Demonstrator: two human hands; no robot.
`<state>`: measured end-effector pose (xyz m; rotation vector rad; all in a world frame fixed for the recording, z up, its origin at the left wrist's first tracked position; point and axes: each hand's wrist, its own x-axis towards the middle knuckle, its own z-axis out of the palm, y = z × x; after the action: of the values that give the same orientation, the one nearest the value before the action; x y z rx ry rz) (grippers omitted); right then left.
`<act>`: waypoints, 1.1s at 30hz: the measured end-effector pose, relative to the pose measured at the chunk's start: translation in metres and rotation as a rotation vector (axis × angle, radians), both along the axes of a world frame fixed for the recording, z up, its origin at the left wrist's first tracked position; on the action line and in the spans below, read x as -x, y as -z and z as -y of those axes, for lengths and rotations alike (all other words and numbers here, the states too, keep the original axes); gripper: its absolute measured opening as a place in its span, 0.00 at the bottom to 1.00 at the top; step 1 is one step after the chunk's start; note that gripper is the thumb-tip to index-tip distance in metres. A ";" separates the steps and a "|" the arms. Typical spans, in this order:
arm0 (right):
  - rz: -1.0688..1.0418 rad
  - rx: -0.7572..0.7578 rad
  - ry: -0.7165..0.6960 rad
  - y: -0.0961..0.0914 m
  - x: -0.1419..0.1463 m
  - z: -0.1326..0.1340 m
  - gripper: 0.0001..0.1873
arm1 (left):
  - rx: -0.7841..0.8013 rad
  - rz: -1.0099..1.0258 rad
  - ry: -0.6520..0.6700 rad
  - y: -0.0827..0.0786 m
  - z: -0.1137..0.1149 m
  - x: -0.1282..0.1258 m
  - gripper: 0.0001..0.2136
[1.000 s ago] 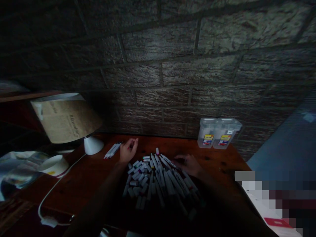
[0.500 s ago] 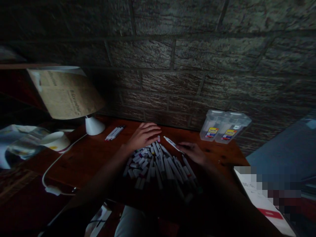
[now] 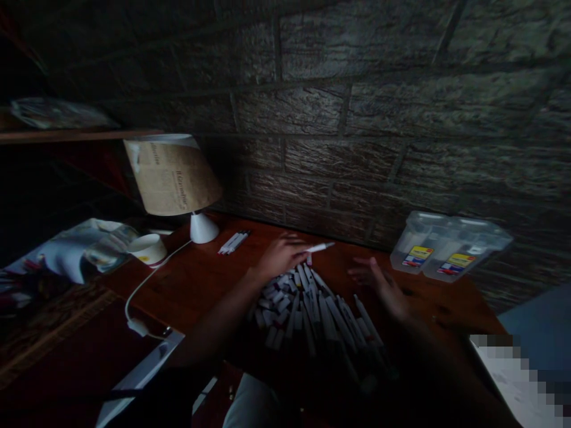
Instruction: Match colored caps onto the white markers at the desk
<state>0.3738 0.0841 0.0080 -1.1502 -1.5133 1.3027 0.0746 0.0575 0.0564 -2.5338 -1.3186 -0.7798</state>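
Note:
A white marker (image 3: 319, 247) sticks out to the right from the fingers of my left hand (image 3: 284, 257), which is closed on it above the far side of a marker pile. My right hand (image 3: 379, 284) is to the right of the pile, fingers apart and holding nothing. Many white markers (image 3: 328, 315) lie heaped on the wooden table, their near ends lost in shadow. A small row of white markers (image 3: 234, 242) lies apart at the left, close to the lamp.
A table lamp (image 3: 204, 228) with a newsprint-patterned shade stands at the back left, its white cord (image 3: 141, 289) running off the table. Nearby is a white cup (image 3: 147, 249). Clear plastic containers (image 3: 448, 246) stand at the back right. A stone-block wall (image 3: 312, 119) rises behind.
The marker has passed from my right hand to my left. My right hand has let go and opened its fingers. The view has turned left.

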 end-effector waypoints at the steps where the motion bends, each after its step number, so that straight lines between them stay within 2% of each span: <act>1: 0.024 -0.015 0.012 0.003 -0.003 -0.001 0.42 | 0.049 0.051 -0.135 0.000 -0.002 0.015 0.13; 3: 0.100 -0.046 0.014 0.007 -0.006 -0.001 0.42 | 0.161 0.114 -0.439 0.002 -0.004 0.043 0.14; 6: 0.229 -0.093 -0.010 0.009 -0.007 0.005 0.37 | 0.307 0.087 -0.796 0.006 -0.005 0.071 0.14; 8: 0.289 -0.114 -0.017 0.008 -0.006 0.008 0.35 | 0.386 0.049 -0.949 0.010 -0.005 0.080 0.14; 10: 0.316 -0.130 -0.020 0.006 -0.005 0.010 0.33 | 0.446 0.026 -1.041 0.014 -0.005 0.083 0.15; 15: 0.324 -0.145 -0.027 0.005 -0.005 0.010 0.32 | 0.472 0.049 -1.137 0.020 -0.005 0.085 0.16; 21: 0.314 -0.157 -0.043 0.007 -0.007 0.010 0.30 | 0.318 0.024 -1.125 0.019 -0.003 0.090 0.17; 28: 0.293 -0.149 -0.045 0.004 -0.005 0.012 0.31 | 0.391 0.060 -1.181 0.020 -0.001 0.110 0.18; 33: 0.280 -0.147 -0.052 0.005 -0.005 0.012 0.31 | 0.369 0.107 -1.257 0.024 -0.001 0.114 0.23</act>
<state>0.3790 0.0720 0.0026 -1.2430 -1.8199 1.0764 -0.0391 0.0585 0.0322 -1.2681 -2.7259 -0.3679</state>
